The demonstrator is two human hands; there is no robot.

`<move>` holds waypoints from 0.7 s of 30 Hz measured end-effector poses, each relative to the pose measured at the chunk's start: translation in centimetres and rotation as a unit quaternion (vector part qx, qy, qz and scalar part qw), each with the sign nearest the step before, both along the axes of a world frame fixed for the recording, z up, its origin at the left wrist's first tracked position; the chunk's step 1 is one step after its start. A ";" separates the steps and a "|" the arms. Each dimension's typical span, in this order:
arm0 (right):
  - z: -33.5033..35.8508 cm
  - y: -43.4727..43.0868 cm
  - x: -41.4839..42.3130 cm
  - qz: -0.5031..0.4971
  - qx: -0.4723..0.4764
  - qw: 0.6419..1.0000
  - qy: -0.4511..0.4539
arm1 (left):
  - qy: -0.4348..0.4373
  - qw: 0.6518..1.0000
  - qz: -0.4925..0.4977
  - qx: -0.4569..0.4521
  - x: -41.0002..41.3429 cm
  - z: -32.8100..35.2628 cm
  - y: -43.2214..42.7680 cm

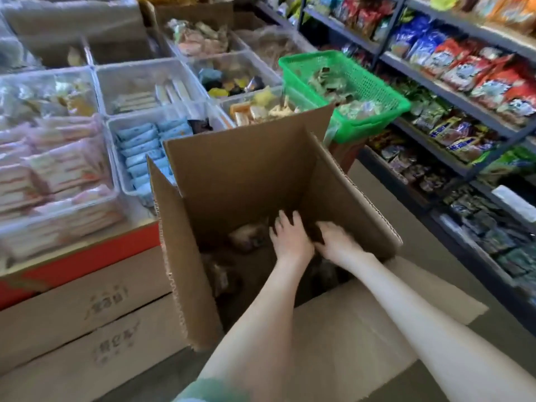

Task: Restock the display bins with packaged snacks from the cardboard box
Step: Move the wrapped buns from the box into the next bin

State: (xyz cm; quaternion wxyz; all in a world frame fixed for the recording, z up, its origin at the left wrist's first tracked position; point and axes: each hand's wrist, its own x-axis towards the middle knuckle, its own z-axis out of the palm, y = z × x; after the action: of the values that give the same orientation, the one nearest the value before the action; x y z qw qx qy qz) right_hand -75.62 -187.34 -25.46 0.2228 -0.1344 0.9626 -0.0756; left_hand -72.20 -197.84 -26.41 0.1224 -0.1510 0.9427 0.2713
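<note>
An open cardboard box (246, 169) stands in front of me with its flaps up. Dark packaged snacks (246, 236) lie at its shadowed bottom. Both my hands reach down inside it. My left hand (290, 236) rests flat with fingers spread over the packets. My right hand (336, 240) lies beside it, fingers curled down among the packets; whether it grips one is hidden. Clear display bins (150, 82) with wrapped snacks stand to the left and behind the box.
A green plastic basket (362, 91) with packets sits behind the box at the right. Shelves (452, 94) of bagged snacks line the right side. Stacked cardboard cartons (87, 309) sit under the bin counter at left.
</note>
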 end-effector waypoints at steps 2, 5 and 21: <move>-2.4 -0.6 -1.3 0.031 0.012 0.999 -0.041 | -0.023 1.000 -0.010 0.000 -0.5 -2.3 -0.9; -5.4 -1.3 -2.9 0.059 0.022 0.997 -0.054 | -0.065 0.998 -0.018 -0.013 -0.1 -5.6 -2.4; -15.8 2.4 -8.2 -0.003 0.227 0.959 -0.171 | -0.246 0.969 -0.023 0.010 2.0 -13.6 -4.9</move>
State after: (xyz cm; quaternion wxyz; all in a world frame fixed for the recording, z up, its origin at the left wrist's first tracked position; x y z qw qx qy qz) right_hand -83.80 -184.95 -41.25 0.4087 -0.0624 0.9023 0.1220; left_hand -70.20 -202.75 -40.04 0.3579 -0.1901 0.8841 0.2329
